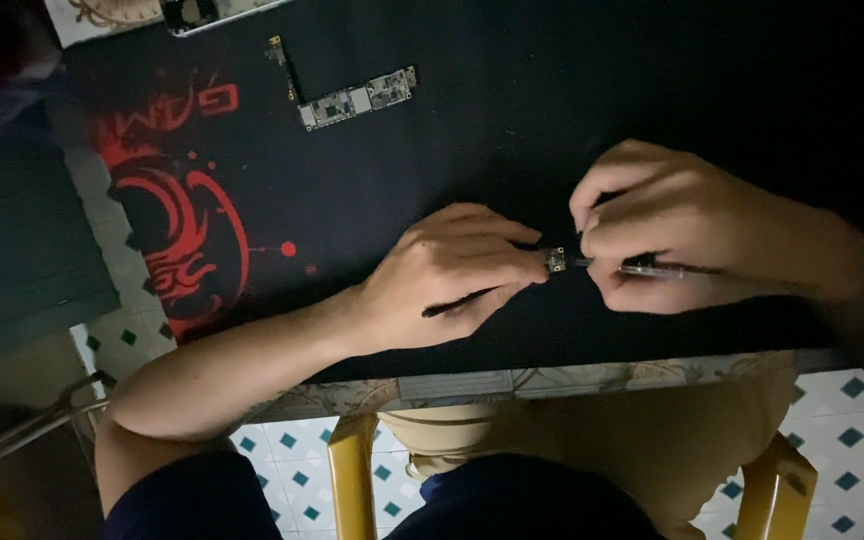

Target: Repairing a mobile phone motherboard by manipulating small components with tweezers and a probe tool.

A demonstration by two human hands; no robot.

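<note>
Knees under yellow chair frame (354, 470); left hand (442, 275) pinching small component (555, 260), right hand (667, 235) gripping tweezers (642, 269) against it; circuit board (357, 100) already stripped out, lying aside.

A mat (432, 180) is lying on the tabletop (512, 382). Both hands are resting on the mat's near part: the left hand (447, 275) and the right hand (667, 235) are meeting over a small component (555, 260) between them. A circuit board (357, 100) is lying well behind the left hand, with a phone frame (202, 14) lying farther back, to its left.
</note>
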